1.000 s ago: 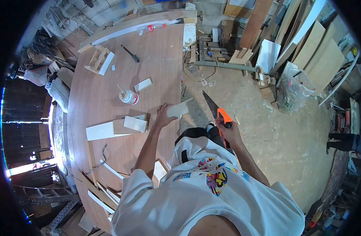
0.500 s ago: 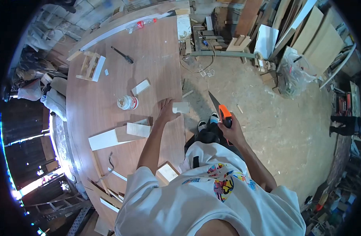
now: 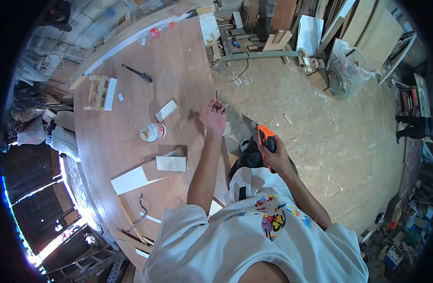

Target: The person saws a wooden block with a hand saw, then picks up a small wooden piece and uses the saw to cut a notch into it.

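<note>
My right hand (image 3: pixel 277 155) is wrapped round the orange and black handle of a hand saw (image 3: pixel 264 134), held off the table's right side with its blade pointing forward. My left hand (image 3: pixel 213 117) is raised at the table edge, palm turned up, fingers loosely curled and apart, with nothing visible in it. Behind its wrist a pale block (image 3: pixel 227 129) shows in part at the edge. Left of that hand lie a small white block (image 3: pixel 166 110) and an open jar (image 3: pixel 153 132). Nearer me are a long white board (image 3: pixel 129 180) and another white block (image 3: pixel 171 163).
The brown table (image 3: pixel 179 61) fills the left side. On it are a dark slim tool (image 3: pixel 137 73), a small slatted wood piece (image 3: pixel 101 93) and a plastic bottle (image 3: pixel 155 32). Wood offcuts and a plastic bag (image 3: pixel 351 73) stand beyond the concrete floor (image 3: pixel 320 141).
My left hand has lifted from the pale block at the table edge and turned palm up. The saw stays in my right hand. The whole view has shifted slightly.
</note>
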The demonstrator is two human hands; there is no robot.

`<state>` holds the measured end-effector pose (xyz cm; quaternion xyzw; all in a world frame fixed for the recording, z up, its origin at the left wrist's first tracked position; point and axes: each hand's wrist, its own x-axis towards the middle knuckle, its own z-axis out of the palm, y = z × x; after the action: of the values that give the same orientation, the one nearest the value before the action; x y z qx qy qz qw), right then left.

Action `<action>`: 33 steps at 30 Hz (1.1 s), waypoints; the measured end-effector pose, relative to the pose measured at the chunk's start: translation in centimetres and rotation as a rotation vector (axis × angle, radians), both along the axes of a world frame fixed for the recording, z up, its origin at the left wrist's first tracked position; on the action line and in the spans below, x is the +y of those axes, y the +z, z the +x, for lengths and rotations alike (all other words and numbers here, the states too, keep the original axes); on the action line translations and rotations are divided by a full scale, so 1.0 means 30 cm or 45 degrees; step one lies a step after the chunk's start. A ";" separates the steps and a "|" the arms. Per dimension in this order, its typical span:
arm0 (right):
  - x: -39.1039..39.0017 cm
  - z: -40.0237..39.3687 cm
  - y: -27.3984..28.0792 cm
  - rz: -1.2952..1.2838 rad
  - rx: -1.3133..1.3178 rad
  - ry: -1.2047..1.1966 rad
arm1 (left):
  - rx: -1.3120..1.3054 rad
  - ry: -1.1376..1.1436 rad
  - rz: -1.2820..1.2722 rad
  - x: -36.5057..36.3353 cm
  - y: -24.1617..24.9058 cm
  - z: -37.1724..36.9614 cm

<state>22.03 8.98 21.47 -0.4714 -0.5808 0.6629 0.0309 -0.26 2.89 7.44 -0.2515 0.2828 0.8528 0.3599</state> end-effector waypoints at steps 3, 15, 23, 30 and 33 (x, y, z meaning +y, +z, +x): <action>-0.025 -0.017 0.015 0.022 0.076 -0.010 | -0.021 0.054 0.237 0.013 0.076 0.042; -0.035 -0.119 0.058 0.466 0.085 0.153 | 0.139 0.087 0.452 0.112 0.310 0.168; -0.053 -0.137 0.062 0.525 0.144 0.098 | 0.480 0.212 -0.043 0.138 0.350 0.209; 0.013 -0.097 -0.030 0.206 0.238 -0.213 | 0.149 0.173 0.092 0.112 0.308 0.200; 0.042 -0.055 -0.042 0.165 0.222 -0.162 | 0.157 0.107 0.024 0.092 0.208 0.157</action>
<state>20.39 10.23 20.21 -0.4448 -0.5866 0.6591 0.1538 4.44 5.65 13.68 -0.2066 0.2859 0.8836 0.3081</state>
